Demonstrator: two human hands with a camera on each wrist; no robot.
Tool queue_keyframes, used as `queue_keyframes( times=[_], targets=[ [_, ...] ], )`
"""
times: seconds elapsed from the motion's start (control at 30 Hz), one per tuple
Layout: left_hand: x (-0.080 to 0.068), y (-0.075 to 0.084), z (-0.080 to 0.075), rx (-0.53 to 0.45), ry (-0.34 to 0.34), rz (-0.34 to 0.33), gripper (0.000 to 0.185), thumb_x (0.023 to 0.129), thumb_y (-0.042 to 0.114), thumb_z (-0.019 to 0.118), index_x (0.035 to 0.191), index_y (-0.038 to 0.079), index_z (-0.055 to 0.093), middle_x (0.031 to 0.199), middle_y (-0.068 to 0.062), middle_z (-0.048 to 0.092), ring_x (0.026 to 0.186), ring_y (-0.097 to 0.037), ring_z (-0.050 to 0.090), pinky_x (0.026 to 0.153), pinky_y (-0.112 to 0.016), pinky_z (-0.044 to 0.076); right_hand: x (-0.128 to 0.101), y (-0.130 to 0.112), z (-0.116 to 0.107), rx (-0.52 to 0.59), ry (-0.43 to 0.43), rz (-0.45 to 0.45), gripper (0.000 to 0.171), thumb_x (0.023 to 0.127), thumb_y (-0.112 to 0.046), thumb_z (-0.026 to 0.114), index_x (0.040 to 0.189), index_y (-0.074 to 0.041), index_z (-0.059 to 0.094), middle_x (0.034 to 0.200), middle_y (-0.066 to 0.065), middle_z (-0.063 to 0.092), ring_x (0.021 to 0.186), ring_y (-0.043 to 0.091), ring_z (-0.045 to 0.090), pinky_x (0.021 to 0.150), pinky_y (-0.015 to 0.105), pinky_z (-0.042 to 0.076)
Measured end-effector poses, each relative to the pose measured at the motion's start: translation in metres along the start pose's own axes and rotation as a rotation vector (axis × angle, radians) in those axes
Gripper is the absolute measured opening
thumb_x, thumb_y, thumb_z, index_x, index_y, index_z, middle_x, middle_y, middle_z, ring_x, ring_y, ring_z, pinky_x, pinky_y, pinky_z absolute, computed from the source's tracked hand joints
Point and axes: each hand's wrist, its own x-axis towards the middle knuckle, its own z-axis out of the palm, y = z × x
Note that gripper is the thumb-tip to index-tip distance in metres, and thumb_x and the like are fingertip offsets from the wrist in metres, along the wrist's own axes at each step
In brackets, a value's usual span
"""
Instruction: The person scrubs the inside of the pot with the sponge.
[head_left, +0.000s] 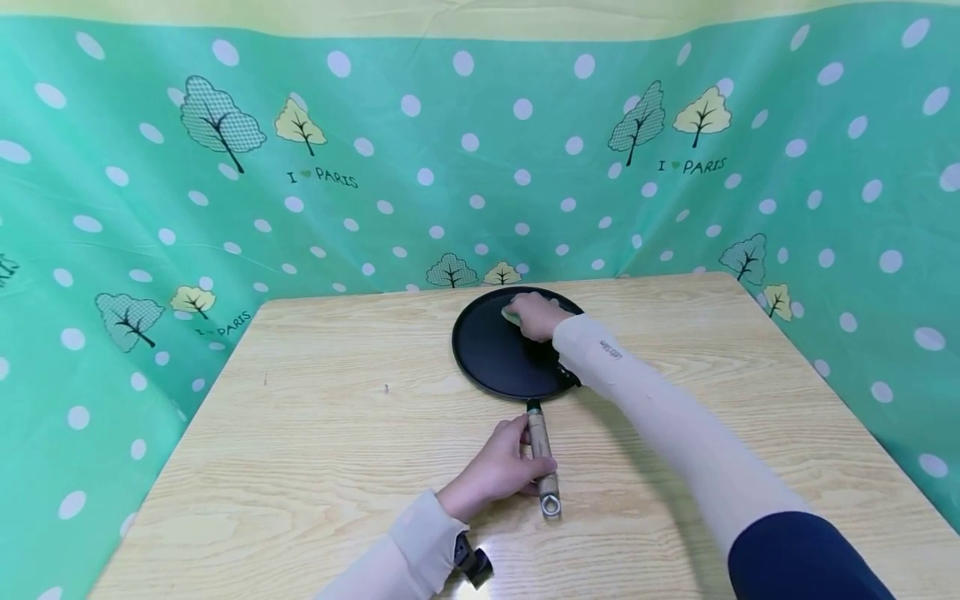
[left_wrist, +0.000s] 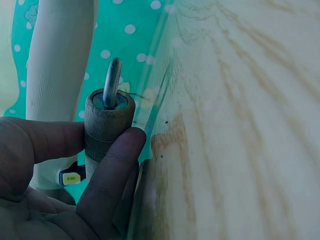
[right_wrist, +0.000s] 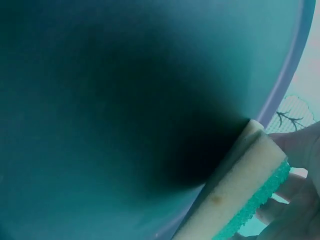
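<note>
I am watching the left hand (head_left: 497,471) curling its fingers (left_wrist: 107,175) round the wooden handle (head_left: 542,454) of the black flat pan (head_left: 498,350). In my reading it is gripping there to pin the pan down so it is not sliding or turning under the rubbing. The handle is pointing toward me, its metal hanging ring (head_left: 551,504) lying at the near end just past the hand.

The pan is sitting flat on the tabletop (head_left: 337,433), toward the far middle, close to the green dotted cloth (head_left: 150,208) draping behind and to the sides.

The right hand (head_left: 534,315) is reaching over the pan's far right part, fingers closing round a sponge (right_wrist: 235,195) and pressing it on the dark surface. The wrist view is showing the pale foam side lying against the pan and the green scouring side facing the palm, though that view is dim and I am hedging on which face is truly bearing down. The right sleeve (head_left: 675,417) is crossing the pan's near rim.
</note>
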Motion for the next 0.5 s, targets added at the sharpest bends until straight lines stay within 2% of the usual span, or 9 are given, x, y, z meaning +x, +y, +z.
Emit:
queue_keyframes(
  times=[0.23, 0.5],
  targets=[
    [0.0, 0.001, 0.0, -0.003, -0.009, 0.015, 0.048, 0.09, -0.009, 0.071, 0.134, -0.012, 0.049, 0.112, -0.019, 0.048, 0.074, -0.02, 0.066, 0.062, -0.034, 0.071, -0.008, 0.017, -0.005, -0.003, -0.023, 0.017, 0.058, 0.101, 0.012, 0.046, 0.155, -0.009, 0.052, 0.156, 0.017, 0.051, 0.147, 0.039, 0.042, 0.119, 0.073, 0.038],
    [0.0, 0.001, 0.0, 0.0, 0.005, -0.004, 0.057, 0.091, -0.008, 0.071, 0.142, -0.012, 0.045, 0.12, -0.019, 0.042, 0.073, -0.02, 0.066, 0.063, -0.034, 0.071, -0.036, 0.029, -0.008, -0.019, -0.028, 0.033, 0.054, 0.101, 0.011, 0.047, 0.153, -0.004, 0.053, 0.156, 0.021, 0.051, 0.145, 0.044, 0.044, 0.117, 0.077, 0.039]
  ],
)
